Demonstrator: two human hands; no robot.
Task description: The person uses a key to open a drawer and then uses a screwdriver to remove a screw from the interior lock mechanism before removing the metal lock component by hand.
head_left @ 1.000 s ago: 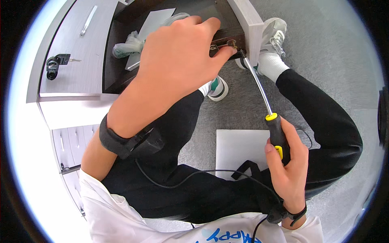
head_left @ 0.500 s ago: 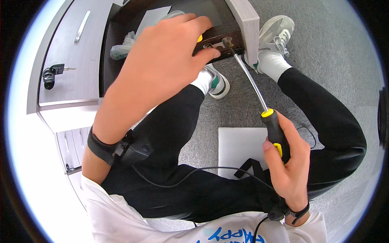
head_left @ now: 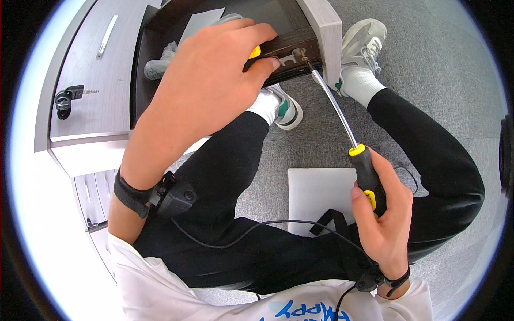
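Observation:
My right hand (head_left: 386, 214) is wrapped round the black and yellow handle of a screwdriver (head_left: 334, 109). Its long metal shaft points up and left, and the tip lies at a small metal fitting (head_left: 301, 55) on the dark side of a pulled-out drawer (head_left: 294, 40), near the drawer front. Whether the tip sits in a screw is too small to tell. My left hand (head_left: 225, 69) bends over that same drawer side, just left of the fitting. Between its thumb and index finger shows a piece of a yellow object (head_left: 255, 52), mostly hidden by the hand.
Inside the drawer lie a white sheet (head_left: 201, 24) and a crumpled plastic bag (head_left: 159, 65). On the cabinet front (head_left: 101, 69) hangs a lock with a key (head_left: 65, 101). A white flat panel (head_left: 313, 195) lies on the grey carpet between my legs. Cables run from my wrists.
My left hand has slid slightly left along the drawer side with the yellow object, uncovering more of the metal fitting. The screwdriver has shifted a little to the right and down.

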